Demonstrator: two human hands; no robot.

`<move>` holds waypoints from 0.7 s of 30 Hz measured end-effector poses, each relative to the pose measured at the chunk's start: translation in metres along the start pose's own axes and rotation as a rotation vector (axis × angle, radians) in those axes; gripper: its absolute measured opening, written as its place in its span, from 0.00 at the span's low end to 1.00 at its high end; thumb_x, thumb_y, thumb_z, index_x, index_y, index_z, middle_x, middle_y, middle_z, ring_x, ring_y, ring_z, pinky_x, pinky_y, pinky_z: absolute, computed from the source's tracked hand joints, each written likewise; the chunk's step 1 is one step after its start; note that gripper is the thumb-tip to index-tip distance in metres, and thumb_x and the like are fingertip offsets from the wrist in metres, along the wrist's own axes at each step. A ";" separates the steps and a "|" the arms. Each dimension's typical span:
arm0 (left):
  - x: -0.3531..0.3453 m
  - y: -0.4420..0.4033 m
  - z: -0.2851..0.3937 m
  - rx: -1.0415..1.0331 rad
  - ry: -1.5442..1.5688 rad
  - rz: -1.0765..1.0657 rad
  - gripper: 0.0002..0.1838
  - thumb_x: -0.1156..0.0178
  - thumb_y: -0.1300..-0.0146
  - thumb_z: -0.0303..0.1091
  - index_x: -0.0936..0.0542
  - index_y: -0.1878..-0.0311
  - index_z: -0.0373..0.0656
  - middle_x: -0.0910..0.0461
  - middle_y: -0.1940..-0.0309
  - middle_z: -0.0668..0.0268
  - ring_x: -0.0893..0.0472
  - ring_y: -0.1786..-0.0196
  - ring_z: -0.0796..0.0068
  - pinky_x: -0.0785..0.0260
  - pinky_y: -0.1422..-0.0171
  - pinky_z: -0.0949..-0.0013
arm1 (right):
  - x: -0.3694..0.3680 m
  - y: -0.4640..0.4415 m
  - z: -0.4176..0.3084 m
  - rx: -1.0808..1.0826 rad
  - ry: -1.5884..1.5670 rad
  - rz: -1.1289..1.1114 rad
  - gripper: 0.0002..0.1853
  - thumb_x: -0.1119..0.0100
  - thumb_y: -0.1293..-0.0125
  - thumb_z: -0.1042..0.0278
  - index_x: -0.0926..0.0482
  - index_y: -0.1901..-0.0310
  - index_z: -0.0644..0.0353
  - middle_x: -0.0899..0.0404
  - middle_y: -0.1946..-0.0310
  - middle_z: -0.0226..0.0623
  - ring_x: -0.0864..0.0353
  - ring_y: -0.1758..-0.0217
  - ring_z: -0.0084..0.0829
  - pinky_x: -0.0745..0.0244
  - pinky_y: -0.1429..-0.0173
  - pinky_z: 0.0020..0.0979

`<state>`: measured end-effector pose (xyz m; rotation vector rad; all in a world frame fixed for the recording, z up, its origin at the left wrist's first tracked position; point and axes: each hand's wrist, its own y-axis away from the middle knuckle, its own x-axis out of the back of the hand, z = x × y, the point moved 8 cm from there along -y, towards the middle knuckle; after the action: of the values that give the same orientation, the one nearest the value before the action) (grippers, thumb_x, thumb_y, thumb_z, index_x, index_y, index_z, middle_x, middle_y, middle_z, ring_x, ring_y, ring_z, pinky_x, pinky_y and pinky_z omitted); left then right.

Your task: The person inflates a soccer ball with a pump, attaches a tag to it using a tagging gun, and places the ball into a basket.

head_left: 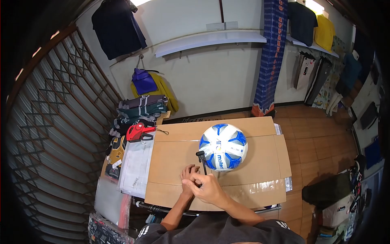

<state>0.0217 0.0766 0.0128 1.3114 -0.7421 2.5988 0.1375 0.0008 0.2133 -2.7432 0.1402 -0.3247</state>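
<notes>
My right hand is closed around a slim black T-handled tool, whose short crosspiece points up beside the ball. What lies inside that fist is hidden. Just to its left, my left hand rests low over the cardboard with its fingers stretched forward, partly covered by the right hand. A white, blue and grey molten football sits on the cardboard ahead of both hands. The tool's head overlaps the ball's left edge in view; whether they touch I cannot tell.
At the table's left lie a red-and-black tape-gun-like tool, white paper and stacked folded clothes. A blue banner-wrapped pillar stands behind. A folding metal gate borders the left. Clothes and bags sit at right.
</notes>
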 end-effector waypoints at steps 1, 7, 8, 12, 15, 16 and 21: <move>0.001 -0.002 0.002 -0.024 0.017 0.022 0.20 0.34 0.30 0.40 0.17 0.37 0.51 0.23 0.34 0.59 0.27 0.27 0.53 0.39 0.26 0.44 | 0.000 0.000 0.008 -0.023 0.018 0.009 0.19 0.27 0.26 0.61 0.22 0.71 0.64 0.32 0.85 0.47 0.39 0.82 0.39 0.40 0.76 0.40; 0.014 -0.006 0.013 -0.061 0.033 0.064 0.16 0.34 0.28 0.40 0.15 0.40 0.48 0.19 0.38 0.59 0.22 0.34 0.53 0.34 0.31 0.44 | -0.007 0.007 0.048 -0.050 0.052 0.087 0.20 0.27 0.25 0.64 0.25 0.72 0.65 0.35 0.85 0.45 0.46 0.82 0.29 0.44 0.77 0.39; 0.014 -0.005 0.013 -0.062 0.036 0.062 0.16 0.34 0.28 0.40 0.15 0.40 0.48 0.19 0.38 0.58 0.23 0.34 0.53 0.34 0.31 0.45 | -0.008 0.008 0.052 -0.064 0.042 0.095 0.20 0.27 0.25 0.63 0.25 0.72 0.65 0.35 0.85 0.45 0.46 0.81 0.30 0.43 0.77 0.39; 0.006 -0.004 -0.002 -0.037 0.027 0.014 0.18 0.34 0.29 0.41 0.16 0.38 0.49 0.21 0.35 0.58 0.25 0.30 0.52 0.38 0.27 0.44 | -0.008 0.018 0.049 -0.022 0.076 0.121 0.20 0.26 0.26 0.62 0.23 0.70 0.66 0.33 0.85 0.47 0.43 0.84 0.36 0.41 0.77 0.40; -0.003 0.000 -0.003 -0.023 0.014 0.013 0.18 0.35 0.27 0.41 0.16 0.38 0.51 0.22 0.34 0.58 0.26 0.29 0.52 0.39 0.26 0.44 | -0.014 0.017 0.033 0.074 0.085 0.105 0.18 0.25 0.27 0.60 0.19 0.68 0.66 0.30 0.84 0.48 0.34 0.86 0.41 0.36 0.76 0.41; -0.003 -0.001 -0.004 -0.022 0.007 0.014 0.17 0.36 0.27 0.41 0.16 0.38 0.51 0.22 0.34 0.58 0.26 0.29 0.52 0.39 0.26 0.44 | -0.012 0.014 0.024 0.044 0.108 0.062 0.19 0.25 0.27 0.57 0.18 0.69 0.64 0.26 0.83 0.47 0.28 0.83 0.45 0.33 0.75 0.42; -0.003 -0.004 -0.005 0.001 -0.006 0.001 0.16 0.37 0.26 0.39 0.16 0.38 0.50 0.22 0.34 0.58 0.27 0.29 0.52 0.40 0.25 0.44 | 0.029 0.011 -0.075 0.165 -0.006 -0.007 0.15 0.23 0.29 0.60 0.16 0.66 0.62 0.23 0.82 0.45 0.24 0.85 0.38 0.32 0.76 0.37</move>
<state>0.0215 0.0823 0.0091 1.3200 -0.7420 2.5978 0.1464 -0.0395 0.2828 -2.5821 0.0976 -0.3151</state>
